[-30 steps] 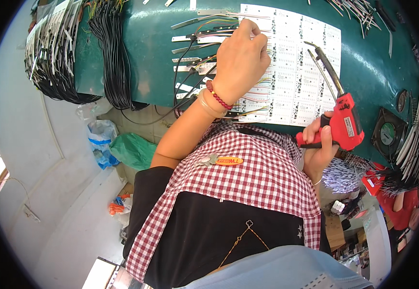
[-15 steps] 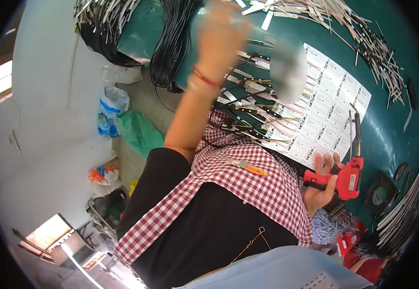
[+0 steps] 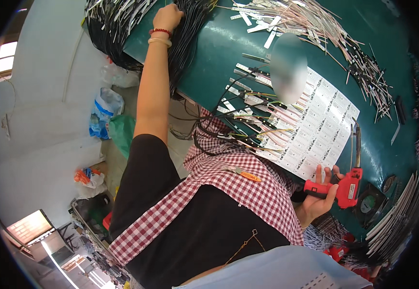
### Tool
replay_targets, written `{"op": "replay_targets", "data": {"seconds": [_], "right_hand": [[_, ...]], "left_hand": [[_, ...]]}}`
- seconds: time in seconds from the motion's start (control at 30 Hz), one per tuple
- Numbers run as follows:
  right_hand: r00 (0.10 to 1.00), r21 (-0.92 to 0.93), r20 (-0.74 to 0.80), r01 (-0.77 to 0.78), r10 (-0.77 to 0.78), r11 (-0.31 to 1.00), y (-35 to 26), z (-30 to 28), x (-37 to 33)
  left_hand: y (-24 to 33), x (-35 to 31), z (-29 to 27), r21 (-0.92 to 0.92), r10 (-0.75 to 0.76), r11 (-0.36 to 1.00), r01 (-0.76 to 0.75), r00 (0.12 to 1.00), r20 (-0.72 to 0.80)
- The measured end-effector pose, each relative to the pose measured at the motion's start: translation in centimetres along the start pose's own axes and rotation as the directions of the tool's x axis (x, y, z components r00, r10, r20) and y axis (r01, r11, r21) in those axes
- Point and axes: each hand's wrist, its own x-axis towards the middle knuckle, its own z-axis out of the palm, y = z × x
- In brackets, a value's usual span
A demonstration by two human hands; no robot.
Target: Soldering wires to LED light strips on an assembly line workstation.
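My right hand (image 3: 315,207) grips a red soldering gun (image 3: 350,188) by its handle, its long metal tip and a thin feed tube pointing up over the edge of a white panel of circuit boards (image 3: 327,123). At the upper left, my left hand (image 3: 167,18) is closed at the edge of a thick bundle of black cables (image 3: 190,33); its fingertips are partly hidden. Along the panel's left side lie several thin wires and small white-ended strips (image 3: 253,101), with black leads trailing to my lap. A blurred oval covers part of the panel's top left.
On the green table (image 3: 229,36), a heap of strips with pale wires (image 3: 310,24) curves across the far side. Another cable bundle (image 3: 106,33) hangs over the left edge. Grey tubes (image 3: 395,216) and a square black fan (image 3: 369,204) lie right. Plastic bags (image 3: 107,108) stand below left.
My left hand has moved left from above the table to the black cable bundle and closed there. The right hand still holds the soldering gun in about the same place. The view has shifted slightly.
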Motion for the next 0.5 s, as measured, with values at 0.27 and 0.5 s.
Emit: {"op": "replay_targets", "data": {"seconds": [0.27, 0.5], "right_hand": [[0.999, 0.008, -0.013, 0.044, -0.043, 0.999, -0.9, -0.6, -0.3], [0.998, 0.101, 0.029, -0.065, 0.062, 0.993, -0.6, 2.5, 1.3]], "left_hand": [[14.6, -5.4, -10.4, -0.839, 0.305, 0.473, -0.270, 0.943, -0.132], [26.9, -17.2, -8.2, -0.779, 0.848, 0.396, -0.487, 0.518, 0.108]]}}
